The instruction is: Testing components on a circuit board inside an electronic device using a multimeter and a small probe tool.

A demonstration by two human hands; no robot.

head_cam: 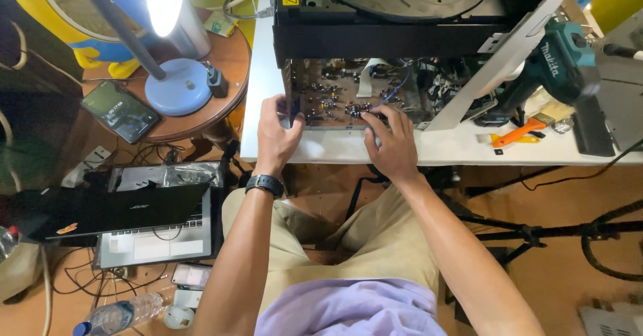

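Note:
An opened electronic device (402,21) with a black chassis stands on the white table (335,150). Its brown circuit board (335,98) faces me, crowded with small parts and wires. My left hand (276,131) grips the board's left edge, a black watch on its wrist. My right hand (392,142) rests fingertips on the board's lower middle, among the components. Neither hand holds a tool.
A teal power drill (559,61) and an orange-handled tool (519,135) lie at the table's right. A blue desk lamp (175,85) and a phone (120,110) sit on a round wooden table on the left. A laptop (134,219) and a water bottle (120,314) are on the floor.

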